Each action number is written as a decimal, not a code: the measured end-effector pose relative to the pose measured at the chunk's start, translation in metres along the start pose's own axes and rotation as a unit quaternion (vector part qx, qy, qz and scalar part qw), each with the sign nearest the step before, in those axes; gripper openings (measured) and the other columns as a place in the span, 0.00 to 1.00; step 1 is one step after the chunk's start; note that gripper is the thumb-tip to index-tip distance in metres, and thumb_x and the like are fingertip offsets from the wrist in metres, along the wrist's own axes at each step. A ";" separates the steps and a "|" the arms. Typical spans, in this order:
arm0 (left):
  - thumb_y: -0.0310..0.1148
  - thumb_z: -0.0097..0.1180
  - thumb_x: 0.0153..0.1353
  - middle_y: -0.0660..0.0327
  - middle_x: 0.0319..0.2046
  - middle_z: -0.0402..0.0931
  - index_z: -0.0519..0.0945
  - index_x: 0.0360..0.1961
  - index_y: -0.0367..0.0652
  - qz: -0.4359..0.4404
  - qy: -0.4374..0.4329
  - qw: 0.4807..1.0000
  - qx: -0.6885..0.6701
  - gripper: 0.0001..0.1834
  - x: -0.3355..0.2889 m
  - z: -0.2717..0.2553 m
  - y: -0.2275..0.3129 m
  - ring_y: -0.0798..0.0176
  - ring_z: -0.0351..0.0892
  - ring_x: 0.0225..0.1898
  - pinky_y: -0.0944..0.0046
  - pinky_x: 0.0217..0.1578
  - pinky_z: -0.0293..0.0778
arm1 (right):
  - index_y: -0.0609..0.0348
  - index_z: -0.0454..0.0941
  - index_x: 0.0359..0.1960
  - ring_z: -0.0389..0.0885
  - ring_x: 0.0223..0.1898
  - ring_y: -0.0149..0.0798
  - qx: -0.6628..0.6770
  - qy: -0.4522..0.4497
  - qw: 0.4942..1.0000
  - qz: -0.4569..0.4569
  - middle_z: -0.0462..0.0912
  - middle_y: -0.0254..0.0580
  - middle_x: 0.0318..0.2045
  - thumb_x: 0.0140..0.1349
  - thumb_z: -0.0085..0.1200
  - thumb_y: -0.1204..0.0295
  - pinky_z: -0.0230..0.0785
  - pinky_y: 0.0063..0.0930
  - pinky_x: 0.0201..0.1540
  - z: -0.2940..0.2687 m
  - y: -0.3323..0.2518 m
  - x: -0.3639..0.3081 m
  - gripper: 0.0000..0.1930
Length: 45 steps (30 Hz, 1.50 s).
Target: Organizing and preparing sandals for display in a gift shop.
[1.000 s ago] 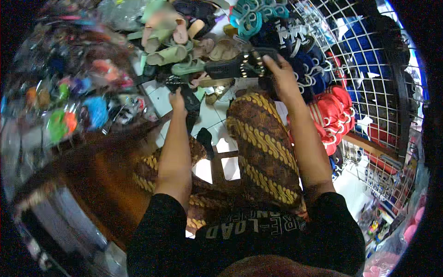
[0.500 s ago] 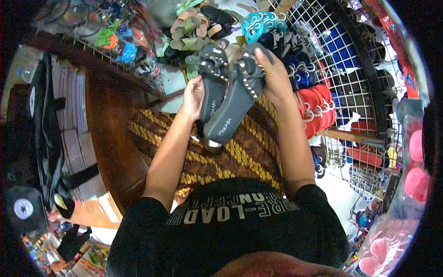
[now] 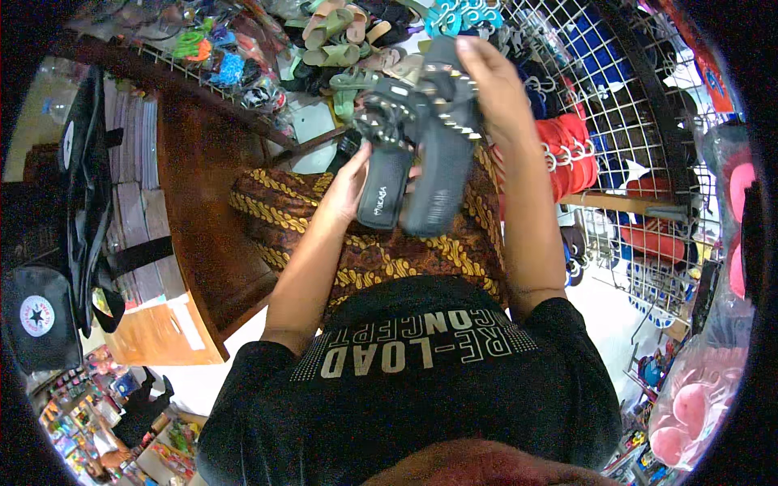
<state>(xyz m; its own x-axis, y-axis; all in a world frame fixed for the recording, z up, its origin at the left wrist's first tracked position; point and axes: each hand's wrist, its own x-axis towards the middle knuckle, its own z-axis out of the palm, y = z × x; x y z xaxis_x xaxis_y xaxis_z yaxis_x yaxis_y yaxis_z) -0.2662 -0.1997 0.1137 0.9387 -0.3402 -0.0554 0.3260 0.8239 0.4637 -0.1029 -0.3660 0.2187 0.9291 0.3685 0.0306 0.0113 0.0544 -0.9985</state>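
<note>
A pair of black studded sandals is held up in front of me, above my brown and yellow patterned cloth (image 3: 381, 271). My left hand (image 3: 354, 180) grips the left sandal (image 3: 384, 182) by its side, the thumb along the sole edge. My right hand (image 3: 498, 89) is wrapped round the toe end of the right sandal (image 3: 442, 174), which is blurred by motion. Metal studs line the straps of both. The two soles stand side by side, slightly apart at the heel ends. Part of each hand's fingers is hidden behind the sandals.
Beyond the sandals lies a pile of green and beige sandals (image 3: 332, 49). A white wire rack (image 3: 604, 89) with red slippers (image 3: 559, 150) on hooks stands at right. To the left are a brown wooden cabinet (image 3: 211, 211) and a black bag (image 3: 44, 316). Packed pink slippers (image 3: 689, 409) hang lower right.
My right hand has raised its sandal and shifted right, turning it more upright. The left sandal has moved slightly right and tilted, and a gap now shows between the soles.
</note>
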 end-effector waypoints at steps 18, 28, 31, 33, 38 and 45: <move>0.27 0.60 0.57 0.55 0.53 0.78 0.73 0.58 0.38 -0.065 0.165 0.950 0.258 0.26 -0.057 0.006 -0.030 0.60 0.78 0.52 0.58 0.57 0.70 | 0.65 0.73 0.55 0.77 0.48 0.34 0.075 -0.024 0.969 0.232 0.80 0.43 0.48 0.66 0.52 0.54 0.67 0.30 0.54 0.004 0.069 -0.079 0.26; 0.37 0.60 0.62 0.60 0.48 0.79 0.75 0.55 0.39 -0.042 0.278 0.906 0.317 0.22 -0.028 -0.001 -0.036 0.61 0.77 0.50 0.59 0.58 0.67 | 0.57 0.71 0.53 0.81 0.46 0.42 0.269 -0.035 0.882 0.385 0.81 0.40 0.46 0.58 0.58 0.74 0.74 0.39 0.51 -0.011 0.106 -0.110 0.20; 0.39 0.65 0.58 0.60 0.47 0.80 0.75 0.54 0.39 -0.021 0.332 0.880 0.339 0.25 -0.001 -0.023 -0.004 0.62 0.77 0.48 0.59 0.53 0.70 | 0.62 0.71 0.53 0.83 0.44 0.43 0.205 -0.071 0.891 0.398 0.81 0.46 0.45 0.59 0.57 0.74 0.76 0.41 0.50 -0.008 0.104 -0.052 0.20; 0.38 0.68 0.55 0.58 0.36 0.82 0.77 0.45 0.36 0.018 0.409 0.836 0.364 0.21 0.012 -0.058 0.029 0.67 0.79 0.35 0.64 0.37 0.76 | 0.62 0.71 0.53 0.84 0.41 0.43 0.153 -0.072 0.919 0.357 0.81 0.47 0.44 0.60 0.57 0.71 0.76 0.40 0.49 0.002 0.114 0.000 0.20; 0.34 0.67 0.56 0.58 0.33 0.83 0.81 0.41 0.38 -0.069 0.468 0.821 0.319 0.15 0.042 -0.200 0.089 0.61 0.82 0.29 0.59 0.31 0.79 | 0.64 0.69 0.52 0.83 0.41 0.42 0.148 -0.022 0.971 0.185 0.80 0.46 0.42 0.59 0.58 0.76 0.77 0.39 0.47 0.015 0.183 0.128 0.19; 0.40 0.72 0.50 0.57 0.38 0.83 0.80 0.47 0.37 -0.138 0.467 0.711 0.506 0.26 0.050 -0.348 0.020 0.59 0.80 0.33 0.57 0.37 0.75 | 0.66 0.66 0.55 0.78 0.47 0.44 -0.116 0.151 0.971 0.142 0.78 0.48 0.48 0.58 0.60 0.77 0.73 0.39 0.48 0.018 0.291 0.177 0.24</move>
<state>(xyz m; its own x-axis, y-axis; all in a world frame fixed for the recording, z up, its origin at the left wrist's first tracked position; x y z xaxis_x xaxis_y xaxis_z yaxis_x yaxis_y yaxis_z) -0.1735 -0.0424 -0.1873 0.6734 0.4146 -0.6121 0.7086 -0.1261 0.6943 0.0582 -0.2680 -0.0655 0.9728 0.0465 -0.2269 -0.2103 -0.2332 -0.9494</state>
